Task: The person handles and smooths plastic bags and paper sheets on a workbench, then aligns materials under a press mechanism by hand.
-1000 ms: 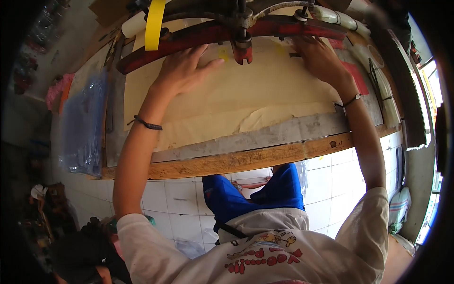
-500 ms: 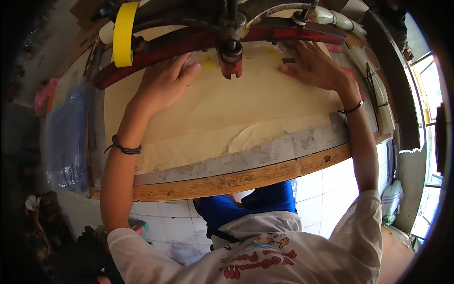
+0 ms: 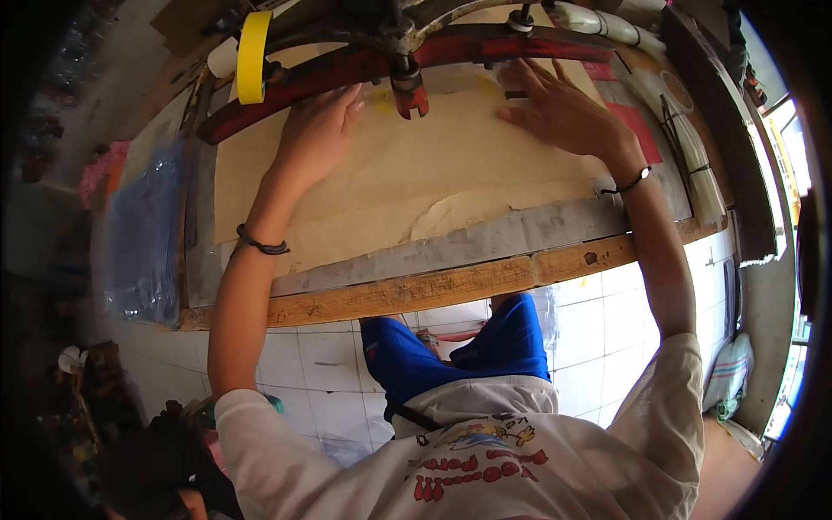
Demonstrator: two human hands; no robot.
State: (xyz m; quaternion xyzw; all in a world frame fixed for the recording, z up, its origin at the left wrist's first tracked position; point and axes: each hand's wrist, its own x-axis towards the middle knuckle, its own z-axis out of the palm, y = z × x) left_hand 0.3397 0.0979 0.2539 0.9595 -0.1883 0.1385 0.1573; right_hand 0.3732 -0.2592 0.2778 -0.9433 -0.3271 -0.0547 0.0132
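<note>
A large tan sheet [image 3: 373, 186], torn along its near edge, lies on the grey worktop. My left hand [image 3: 319, 130] rests palm down toward its far left side; the thumb shows, and the other fingers reach partly under a curved red metal bar [image 3: 342, 74]. My right hand [image 3: 563, 113] lies flat at the far right of the sheet, fingers spread beside a small dark mark. Clear film shows near both hands' fingertips, its outline hard to make out. Between the hands, a red forked metal piece [image 3: 410, 95] hangs from the machine frame above the sheet.
A yellow tape roll [image 3: 253, 57] hangs on the machine's left side. Blue-tinted plastic sheets [image 3: 146, 238] lie at the table's left end. Bundled clear plastic [image 3: 693, 165] lies along the right. A worn wooden edge [image 3: 407, 297] borders the table near my legs.
My view has shifted, so the table and machine sit higher in the picture. Both hands stay on the sheet in nearly the same places, with only slight movement.
</note>
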